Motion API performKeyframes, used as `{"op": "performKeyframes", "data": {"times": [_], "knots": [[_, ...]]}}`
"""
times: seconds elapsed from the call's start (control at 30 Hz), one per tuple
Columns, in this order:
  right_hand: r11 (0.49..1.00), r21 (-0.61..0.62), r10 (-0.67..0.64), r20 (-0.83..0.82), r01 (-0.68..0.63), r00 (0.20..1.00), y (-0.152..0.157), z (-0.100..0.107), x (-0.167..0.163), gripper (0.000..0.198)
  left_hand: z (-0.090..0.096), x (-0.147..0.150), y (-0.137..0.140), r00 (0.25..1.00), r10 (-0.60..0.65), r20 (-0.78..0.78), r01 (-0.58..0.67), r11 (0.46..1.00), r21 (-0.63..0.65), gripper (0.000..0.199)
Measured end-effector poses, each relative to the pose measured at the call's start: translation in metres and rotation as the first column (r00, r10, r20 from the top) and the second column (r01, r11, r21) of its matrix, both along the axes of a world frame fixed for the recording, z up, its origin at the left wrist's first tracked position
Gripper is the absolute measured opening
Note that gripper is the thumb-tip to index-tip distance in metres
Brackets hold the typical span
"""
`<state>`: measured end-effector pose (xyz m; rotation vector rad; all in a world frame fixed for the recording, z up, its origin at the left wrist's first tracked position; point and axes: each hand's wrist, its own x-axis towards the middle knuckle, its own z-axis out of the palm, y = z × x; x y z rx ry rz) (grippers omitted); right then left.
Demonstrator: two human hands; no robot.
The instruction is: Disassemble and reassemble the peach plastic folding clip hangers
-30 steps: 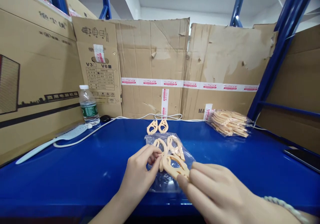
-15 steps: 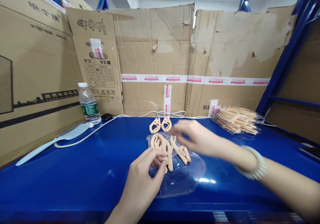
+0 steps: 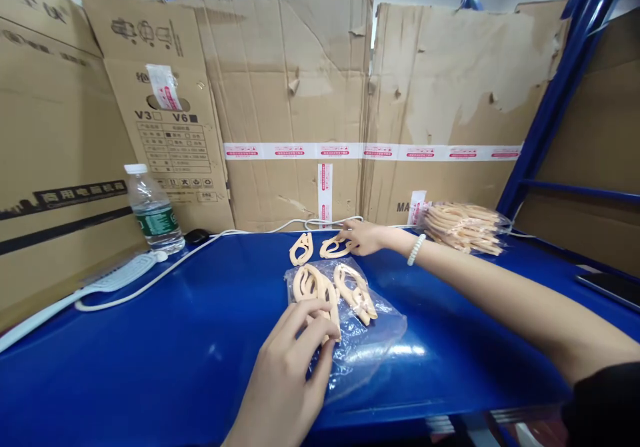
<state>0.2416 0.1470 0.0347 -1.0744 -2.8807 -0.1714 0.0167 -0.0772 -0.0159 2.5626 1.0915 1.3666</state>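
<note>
My left hand (image 3: 293,364) bends over beige folding hangers (image 3: 333,298) on a clear plastic bag (image 3: 380,337), its fingertips gripping their near end. To their right on the same bag lies another beige folding hanger (image 3: 361,302). Farther back, my right hand (image 3: 367,237) reaches down to a loose folded hanger (image 3: 330,254) on the blue table, with thumb and fingers closed at its right end. Beside that one rests a second loose hanger (image 3: 307,242), untouched. Whether the bag lies over or under the hangers is hard to make out.
A bagged stack of beige hangers (image 3: 463,227) sits at the back right, and a phone (image 3: 613,287) at the right edge. On the left are a water bottle (image 3: 159,220), a pale hairbrush (image 3: 120,272) and a white cable (image 3: 165,277). Cardboard walls (image 3: 295,100) stand behind.
My right hand has moved back from above the bag to the right-hand loose hanger, which is now turned flatter. My left fingers have closed further over the bagged hangers. The view has shifted right.
</note>
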Motion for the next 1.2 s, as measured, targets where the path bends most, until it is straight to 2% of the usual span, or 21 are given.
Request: {"op": "performKeyframes", "data": {"times": [0.17, 0.33, 0.5, 0.73, 0.87, 1.03, 1.2], "knots": [[0.993, -0.113, 0.041, -0.002, -0.041, 0.999, 0.004, 0.004, 0.008, 0.071, -0.001, -0.002, 0.000, 0.999, 0.049, 0.023, -0.050, 0.999, 0.021, 0.019], [0.984, -0.167, 0.057, -0.011, -0.058, 0.998, 0.016, 0.006, 0.006, 0.055, -0.001, -0.004, 0.000, 1.000, 0.018, 0.011, -0.019, 1.000, 0.017, 0.018], [0.983, -0.173, 0.044, -0.056, -0.053, 0.997, 0.010, 0.006, 0.012, 0.044, -0.001, -0.001, 0.000, 1.000, 0.005, 0.020, -0.006, 0.999, 0.051, 0.020], [0.987, -0.150, 0.024, -0.181, -0.052, 0.983, -0.011, 0.004, 0.022, 0.031, 0.001, -0.001, -0.001, 1.000, -0.005, 0.011, 0.005, 0.998, 0.062, 0.021], [0.990, -0.130, 0.026, -0.235, -0.059, 0.972, -0.024, -0.003, 0.027, 0.035, 0.001, 0.000, -0.002, 1.000, -0.026, 0.014, 0.025, 0.999, 0.048, 0.021], [0.996, -0.074, 0.023, -0.296, -0.047, 0.955, -0.033, -0.013, 0.029, 0.028, -0.001, -0.001, -0.003, 1.000, -0.008, 0.028, 0.007, 0.999, 0.033, 0.020], [0.999, -0.032, 0.023, -0.331, -0.035, 0.943, -0.042, -0.019, 0.036, 0.033, 0.001, 0.000, -0.004, 1.000, -0.023, -0.011, 0.023, 1.000, 0.014, 0.020]]}}
